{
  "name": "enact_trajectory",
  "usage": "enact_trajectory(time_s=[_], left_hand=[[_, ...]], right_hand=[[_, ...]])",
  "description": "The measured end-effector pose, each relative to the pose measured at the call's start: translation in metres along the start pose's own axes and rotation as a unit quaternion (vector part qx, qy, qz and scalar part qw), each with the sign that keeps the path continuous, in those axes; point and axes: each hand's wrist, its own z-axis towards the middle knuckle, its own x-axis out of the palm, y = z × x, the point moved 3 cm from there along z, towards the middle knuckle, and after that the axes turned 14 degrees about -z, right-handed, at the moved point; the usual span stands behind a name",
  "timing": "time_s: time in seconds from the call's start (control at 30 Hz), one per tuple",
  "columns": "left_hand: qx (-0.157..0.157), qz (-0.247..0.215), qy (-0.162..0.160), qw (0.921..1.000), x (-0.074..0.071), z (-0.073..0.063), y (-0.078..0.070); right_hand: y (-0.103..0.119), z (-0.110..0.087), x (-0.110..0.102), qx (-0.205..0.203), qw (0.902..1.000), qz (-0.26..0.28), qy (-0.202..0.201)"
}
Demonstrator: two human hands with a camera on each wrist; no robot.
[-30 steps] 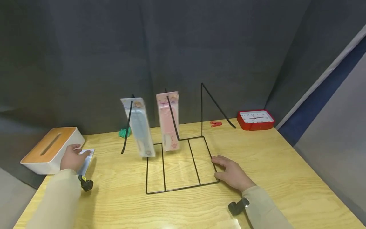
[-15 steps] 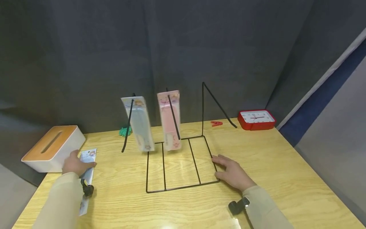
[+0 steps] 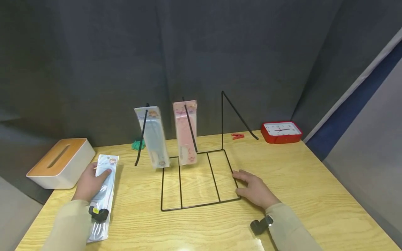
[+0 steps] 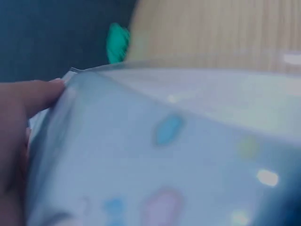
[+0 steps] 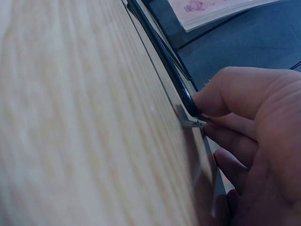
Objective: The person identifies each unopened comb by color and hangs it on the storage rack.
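My left hand (image 3: 89,183) pinches a packaged blue comb (image 3: 105,193), a long clear sleeve with a printed card, at the left of the table. In the left wrist view the thumb lies on the edge of the plastic package (image 4: 122,150). My right hand (image 3: 255,190) holds the right side bar of a black wire display rack (image 3: 201,205), thumb by the near corner; the right wrist view shows the thumb at the bar's end (image 5: 188,106). On the rack's hooks hang another packaged blue comb (image 3: 154,139) and a packaged pink comb (image 3: 186,134). The right hook (image 3: 238,115) carries nothing.
A white tissue box with a wooden lid (image 3: 62,164) stands just left of my left hand. Behind the rack lie a green crumpled item (image 3: 138,145) and a red clip (image 3: 237,136). A red clock (image 3: 281,132) sits at the back right, near the dark curtain (image 3: 201,52).
My left hand has moved right from beside the tissue box and now has the packaged comb raised and tilted. The hanging combs have swung slightly. My right hand stays put.
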Motion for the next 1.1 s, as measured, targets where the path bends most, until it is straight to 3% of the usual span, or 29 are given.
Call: enact_trajectory(time_s=[0.23, 0.33, 0.4, 0.5, 0.57, 0.63, 0.7, 0.8, 0.9, 1.1], left_hand=[[0.063, -0.089, -0.047, 0.9929, 0.008, -0.035, -0.04], [0.094, -0.129, -0.042, 0.9862, 0.008, -0.054, -0.063], [0.121, -0.154, -0.021, 0.9805, 0.008, -0.067, -0.08], [0.165, -0.194, 0.043, 0.9661, 0.006, -0.086, -0.105], [0.193, -0.219, 0.088, 0.9525, 0.004, -0.1, -0.119], [0.221, -0.254, 0.124, 0.9333, 0.003, -0.113, -0.131], [0.246, -0.278, 0.148, 0.9167, 0.005, -0.126, -0.14], [0.274, -0.294, 0.17, 0.8998, 0.011, -0.139, -0.154], [0.287, -0.293, 0.186, 0.8927, 0.019, -0.145, -0.165], [0.292, -0.296, 0.202, 0.8867, 0.031, -0.147, -0.177]], right_hand=[[0.001, 0.002, 0.0, -0.008, 1.0, -0.001, 0.001], [0.001, 0.003, 0.001, -0.009, 1.0, -0.002, 0.001], [0.001, 0.003, 0.002, -0.009, 0.9999, -0.003, 0.002], [0.0, 0.003, 0.004, -0.004, 1.0, -0.004, 0.004], [0.0, 0.003, 0.005, -0.004, 1.0, -0.005, 0.006], [-0.001, 0.003, 0.006, -0.008, 0.9999, -0.009, 0.006], [-0.002, 0.003, 0.006, -0.009, 0.9999, -0.01, 0.006], [-0.003, 0.004, 0.005, -0.01, 0.9999, -0.012, 0.004], [-0.003, 0.004, 0.004, -0.007, 0.9999, -0.009, 0.003], [-0.002, 0.006, 0.002, -0.01, 0.9999, -0.009, 0.003]])
